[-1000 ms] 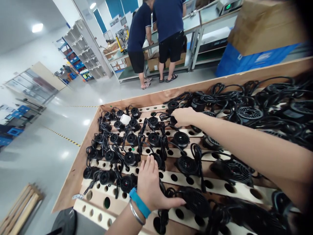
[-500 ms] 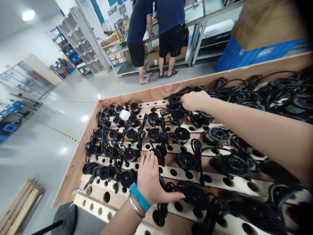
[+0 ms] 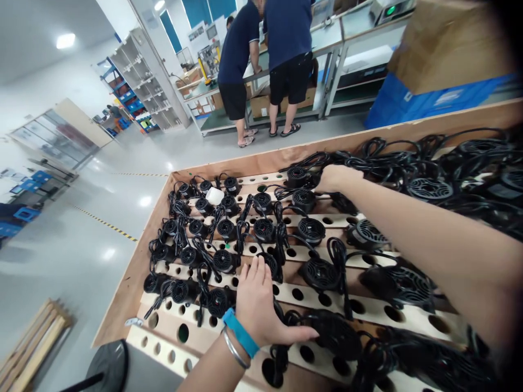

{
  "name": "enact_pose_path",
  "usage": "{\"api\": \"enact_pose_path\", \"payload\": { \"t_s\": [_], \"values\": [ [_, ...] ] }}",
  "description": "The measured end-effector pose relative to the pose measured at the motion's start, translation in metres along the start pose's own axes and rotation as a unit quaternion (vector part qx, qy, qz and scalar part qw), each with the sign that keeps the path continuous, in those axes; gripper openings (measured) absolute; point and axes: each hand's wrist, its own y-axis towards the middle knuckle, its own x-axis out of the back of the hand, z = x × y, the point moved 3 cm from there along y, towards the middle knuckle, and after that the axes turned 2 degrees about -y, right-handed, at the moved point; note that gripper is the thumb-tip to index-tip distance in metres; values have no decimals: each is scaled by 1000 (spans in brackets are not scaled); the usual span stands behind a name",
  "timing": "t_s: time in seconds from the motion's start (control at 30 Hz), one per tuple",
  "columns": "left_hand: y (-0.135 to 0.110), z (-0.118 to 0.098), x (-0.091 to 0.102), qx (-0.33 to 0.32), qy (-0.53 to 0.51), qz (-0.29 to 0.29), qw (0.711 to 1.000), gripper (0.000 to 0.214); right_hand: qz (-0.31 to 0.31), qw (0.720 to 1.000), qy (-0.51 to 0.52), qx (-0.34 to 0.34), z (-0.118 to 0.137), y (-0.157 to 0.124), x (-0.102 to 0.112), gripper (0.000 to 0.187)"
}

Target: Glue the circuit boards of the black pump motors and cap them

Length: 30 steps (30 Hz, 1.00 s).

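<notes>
Rows of round black fan-like units [image 3: 311, 231] with grilled tops and bundled black cables [image 3: 337, 258] sit in a wooden crate. My left hand [image 3: 258, 310], with a blue band and a silver bangle at the wrist, is spread flat over the units, its thumb stretched toward a large unit [image 3: 335, 333]. Over at the far side, my right hand [image 3: 334, 179] is curled down among black cables, just right of a small unit [image 3: 297, 176]. Its fingertips are hidden, so what they hold cannot be made out. A small white object [image 3: 214, 196] lies on the far-left units.
Perforated wooden strips [image 3: 286, 292] run across the crate, whose far wall [image 3: 241, 163] rises behind the units. Beyond it, two people [image 3: 288, 43] stand at a workbench. A cardboard box [image 3: 449, 46] sits on a blue bin at right. A wooden pallet [image 3: 36, 343] lies at left.
The view has shifted slightly, so the crate appears lower and farther right. My right hand has drawn a little away from the small unit. My left hand keeps its spread pose.
</notes>
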Motion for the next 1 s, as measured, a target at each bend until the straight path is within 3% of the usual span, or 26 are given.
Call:
{"api": "enact_pose_path", "payload": {
  "t_s": [0.1, 0.23, 0.37, 0.5, 0.6, 0.7, 0.77, 0.87, 1.0],
  "values": [
    [-3, 3, -2, 5, -27, -17, 999, 130, -66, 997, 18, 17, -4, -21, 9, 37],
    [-5, 2, -1, 14, -45, -17, 999, 129, -156, 974, 35, 163, 10, -41, 20, 41],
    [-6, 0, 2, 22, -44, -12, 999, 131, -135, 953, 19, 272, 30, -31, 20, 38],
    [-6, -1, 2, 25, -35, -8, 999, 131, -63, 948, -18, 311, 41, -15, 12, 35],
    [-6, -1, 1, 29, -29, -9, 999, 130, -45, 954, -51, 290, 45, -21, 7, 24],
    [-6, -2, 0, 22, -32, -11, 999, 128, -63, 975, -81, 197, 47, -38, 6, 52],
    [-6, -2, 0, 14, -32, -17, 999, 128, -38, 983, -101, 147, 49, -49, 5, 63],
    [-4, -3, 0, 5, -9, -22, 1000, 125, 18, 983, -123, 138, 56, -58, 3, 50],
    [-1, -2, 1, -34, 48, -22, 998, 122, 30, 978, -129, 161, 57, -57, 3, 37]
  ]
}}
